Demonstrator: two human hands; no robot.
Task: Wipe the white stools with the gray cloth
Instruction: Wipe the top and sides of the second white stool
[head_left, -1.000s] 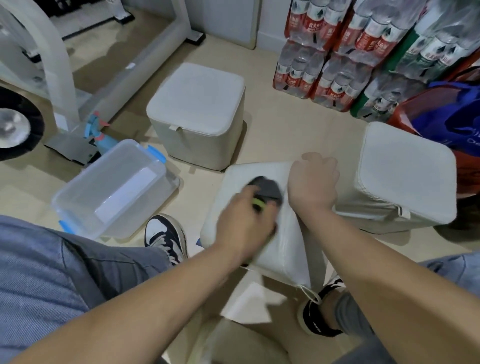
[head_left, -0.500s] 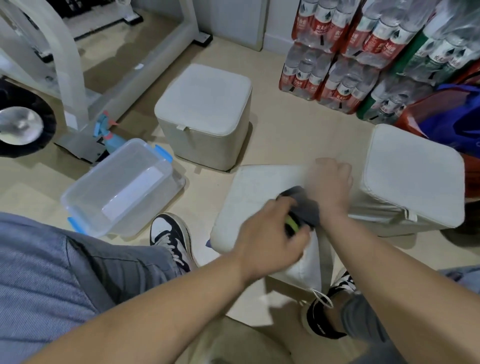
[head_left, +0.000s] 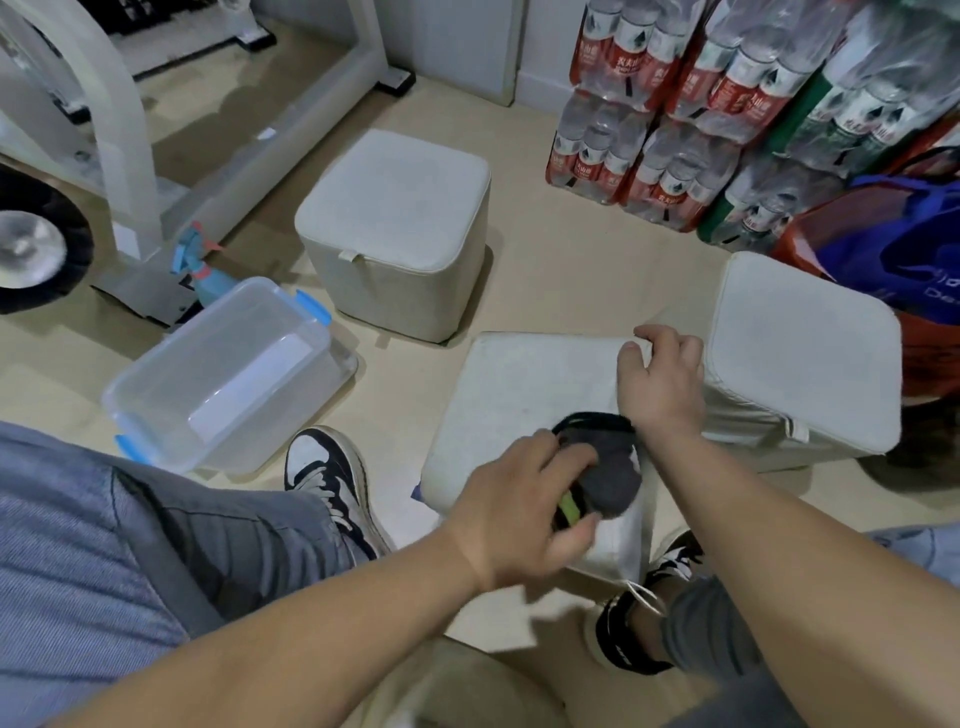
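Observation:
Three white cube stools stand on the floor. The near stool is right in front of me, tilted towards me. My left hand grips the gray cloth, which has a green-yellow edge, and presses it on the stool's near right part. My right hand curls over the stool's far right edge and holds it. A second stool stands farther back on the left. The third stool stands to the right, touching the near one.
A clear plastic box with blue clips lies on the floor at left, a spray bottle behind it. Packs of water bottles and a blue bag line the back right. A white frame stands at back left. My shoes flank the stool.
My left hand has dragged the cloth from the stool's middle towards its near right corner. My right hand has shifted its hold along the far right edge.

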